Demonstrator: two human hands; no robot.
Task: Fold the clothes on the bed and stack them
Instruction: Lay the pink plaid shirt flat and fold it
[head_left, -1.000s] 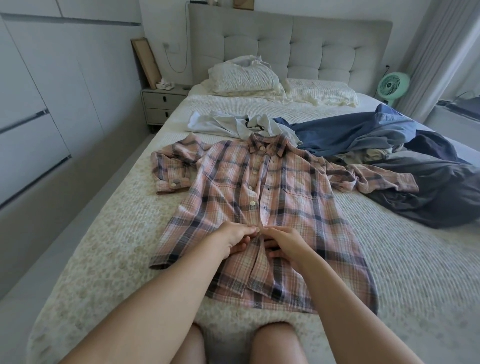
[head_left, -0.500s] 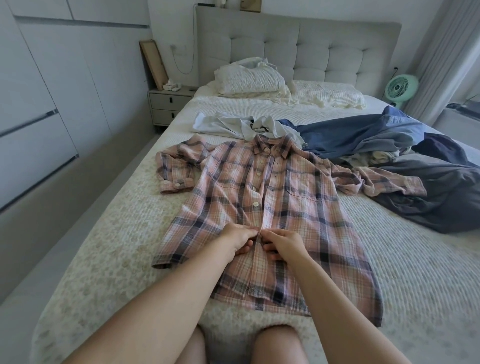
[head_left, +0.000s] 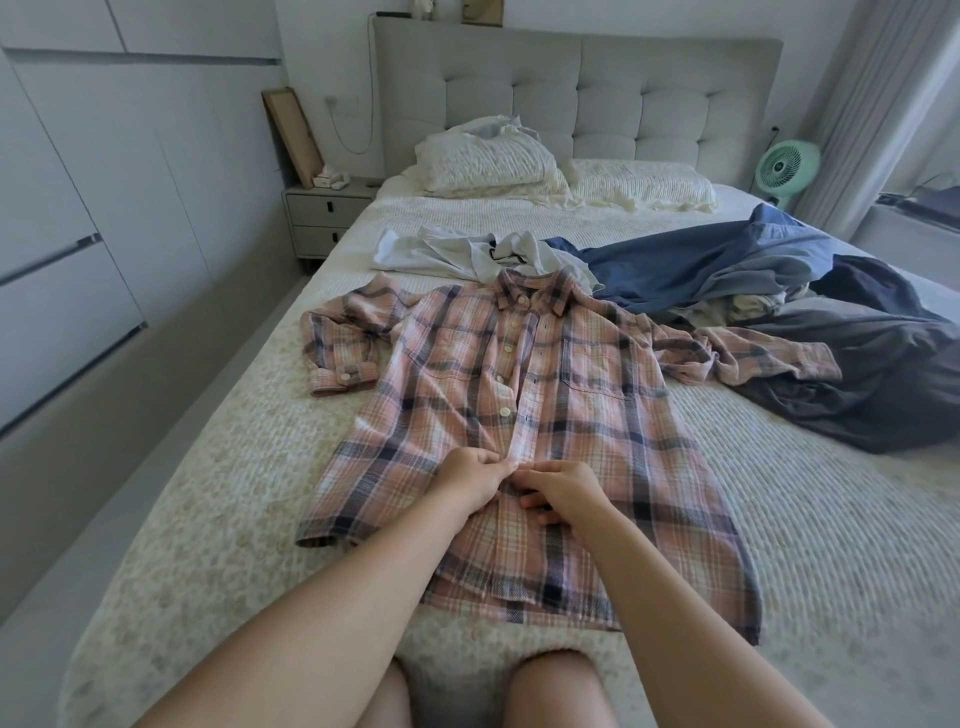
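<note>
Head view, shirt: a pink plaid shirt (head_left: 550, 415) lies spread front-up on the bed (head_left: 208, 519), collar toward the headboard, one sleeve bent at its left, the other stretched onto the dark clothes.
Head view, left hand: the left hand (head_left: 470, 480) pinches the button placket low on the shirt, fingers curled on the cloth.
Head view, right hand: the right hand (head_left: 563, 491) grips the facing placket edge, fingertips touching the left hand's.
Head view, other clothes: a white garment (head_left: 441, 254) lies just beyond the collar; a blue garment (head_left: 701, 265) and a dark grey garment (head_left: 872, 374) are heaped to the right.
</note>
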